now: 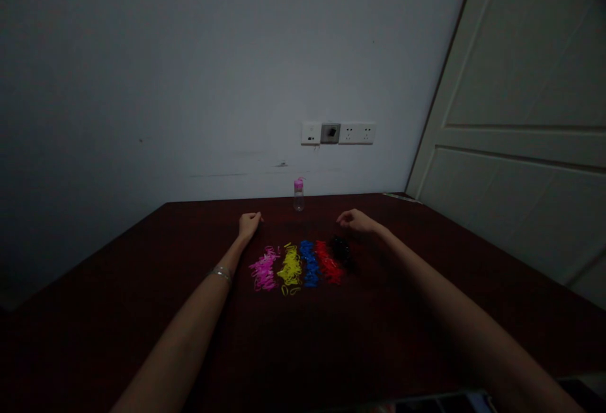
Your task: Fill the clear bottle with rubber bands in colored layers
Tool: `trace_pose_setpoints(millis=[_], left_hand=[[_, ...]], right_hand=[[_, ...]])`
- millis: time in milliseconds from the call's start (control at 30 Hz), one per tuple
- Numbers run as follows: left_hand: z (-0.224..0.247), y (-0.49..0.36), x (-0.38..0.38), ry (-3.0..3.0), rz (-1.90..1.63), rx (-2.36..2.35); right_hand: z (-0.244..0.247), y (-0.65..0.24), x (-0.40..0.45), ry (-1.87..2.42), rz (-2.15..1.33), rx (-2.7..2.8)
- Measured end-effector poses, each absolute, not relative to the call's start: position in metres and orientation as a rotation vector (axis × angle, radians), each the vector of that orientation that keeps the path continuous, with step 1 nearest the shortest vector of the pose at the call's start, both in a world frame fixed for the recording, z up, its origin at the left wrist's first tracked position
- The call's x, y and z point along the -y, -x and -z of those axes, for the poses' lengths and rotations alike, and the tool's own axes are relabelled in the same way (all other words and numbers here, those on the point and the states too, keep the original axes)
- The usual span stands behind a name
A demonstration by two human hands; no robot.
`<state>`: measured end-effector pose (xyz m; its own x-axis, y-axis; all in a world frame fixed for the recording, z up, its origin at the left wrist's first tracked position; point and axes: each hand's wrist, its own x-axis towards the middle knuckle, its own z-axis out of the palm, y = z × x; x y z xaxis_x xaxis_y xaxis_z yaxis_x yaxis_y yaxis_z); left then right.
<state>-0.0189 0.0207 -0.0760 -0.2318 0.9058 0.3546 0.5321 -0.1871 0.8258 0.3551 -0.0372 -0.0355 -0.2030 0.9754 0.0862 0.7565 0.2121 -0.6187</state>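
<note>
While your curled left hand lies at eleven o'clock near pink bands, your right hand — well apart — bends at one beside the black pile; grips unclear.

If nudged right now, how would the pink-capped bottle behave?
The pink-capped bottle could tip: it stands upright, taller than wide. Probably light, since its see-through body shows no obvious contents. Once down, that seemingly round body may roll.
</note>
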Motion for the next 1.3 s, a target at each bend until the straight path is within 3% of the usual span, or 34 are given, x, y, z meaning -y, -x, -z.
trace_pose_setpoints(millis=[500,1300], left_hand=[[0.076,0.017,-0.019,-1.710,-1.366,-1.707],[0.074,0.017,-0.012,-1.715,-1.431,-1.658]], right_hand=[[0.086,-0.362,0.036,1.831,0.125,2.100],[0.091,-0.363,0.044,1.847,0.120,2.113]])
